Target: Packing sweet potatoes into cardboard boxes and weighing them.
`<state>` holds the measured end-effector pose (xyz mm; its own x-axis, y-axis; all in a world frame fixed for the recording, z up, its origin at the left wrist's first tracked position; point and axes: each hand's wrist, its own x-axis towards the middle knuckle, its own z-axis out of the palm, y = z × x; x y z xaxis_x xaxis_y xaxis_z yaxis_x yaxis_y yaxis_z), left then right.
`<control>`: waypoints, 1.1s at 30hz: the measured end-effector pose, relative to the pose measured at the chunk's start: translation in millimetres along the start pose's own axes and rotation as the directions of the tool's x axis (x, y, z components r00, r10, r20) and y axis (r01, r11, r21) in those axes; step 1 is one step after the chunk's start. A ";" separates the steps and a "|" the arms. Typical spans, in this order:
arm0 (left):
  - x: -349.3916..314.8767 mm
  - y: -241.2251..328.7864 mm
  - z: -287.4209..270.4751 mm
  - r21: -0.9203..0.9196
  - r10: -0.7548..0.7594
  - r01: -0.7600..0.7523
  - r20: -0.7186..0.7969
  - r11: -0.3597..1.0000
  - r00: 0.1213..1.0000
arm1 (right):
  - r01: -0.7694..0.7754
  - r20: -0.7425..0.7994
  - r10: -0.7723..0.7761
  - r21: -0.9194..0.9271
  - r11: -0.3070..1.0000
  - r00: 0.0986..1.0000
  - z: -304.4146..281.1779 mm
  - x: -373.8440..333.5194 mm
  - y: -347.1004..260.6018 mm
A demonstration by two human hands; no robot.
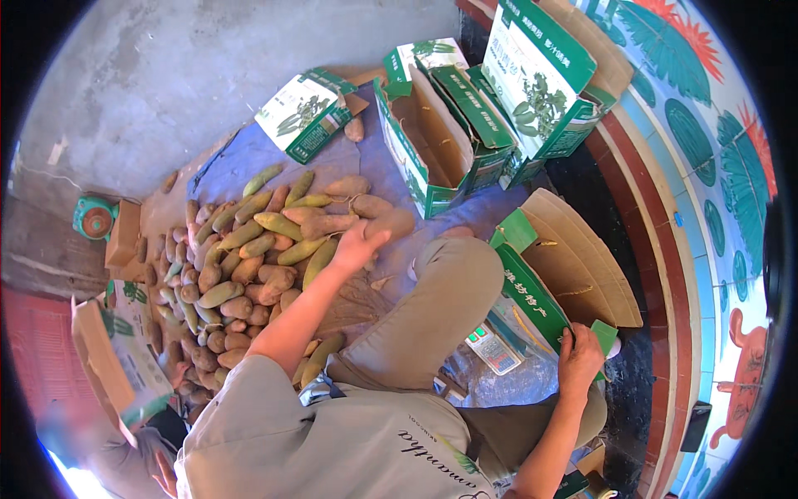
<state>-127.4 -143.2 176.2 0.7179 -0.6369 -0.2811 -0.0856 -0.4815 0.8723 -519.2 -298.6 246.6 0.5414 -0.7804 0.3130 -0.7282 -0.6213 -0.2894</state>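
Observation:
My left hand (360, 248) is closed round a brownish, soil-coated radish (392, 223), held at the right edge of a large heap of green and brown radishes (241, 266). At the right, my right hand (579, 359) grips the near edge of an open green and white carton (532, 299), its fingers at the corner by a green flap. The carton's brown lid stands up, and its inside is only partly visible. Just beside the carton lies a scale (494, 349) with a lit display, partly covered by my bent leg.
Beyond the heap stand an open carton (428, 137), a tall carton (540, 83) and a smaller closed one (306, 115). A co-worker (125, 453) sits at lower left by another carton (116, 358). A teal round device (94, 218) is near the wall. Blue sheeting (241, 158) covers the floor.

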 end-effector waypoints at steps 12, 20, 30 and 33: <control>-43.0 173.1 85.8 -0.035 0.663 -0.701 0.359 0.712 0.656 | 0.030 -0.001 -0.029 0.025 0.999 1.000 -7.2 -4.6 -2.1; -72.2 170.9 152.0 -0.118 0.740 -0.783 0.436 0.611 0.512 | 0.047 -0.015 -0.046 0.046 0.998 0.999 -6.6 -6.0 -0.8; -28.5 129.7 73.5 0.039 0.781 -0.783 0.054 0.621 0.623 | 0.045 -0.036 -0.043 0.048 0.998 0.998 -6.8 -6.2 2.3; -1.0 68.0 42.2 0.240 0.697 -0.676 -0.002 0.697 0.717 | 0.053 -0.025 -0.052 0.038 0.998 0.998 -8.2 -4.3 -1.9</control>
<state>-163.1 -200.7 218.9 0.4567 -0.7910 0.4072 -0.7108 -0.0491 0.7017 -523.6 -293.5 253.3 0.5678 -0.7451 0.3499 -0.6821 -0.6639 -0.3066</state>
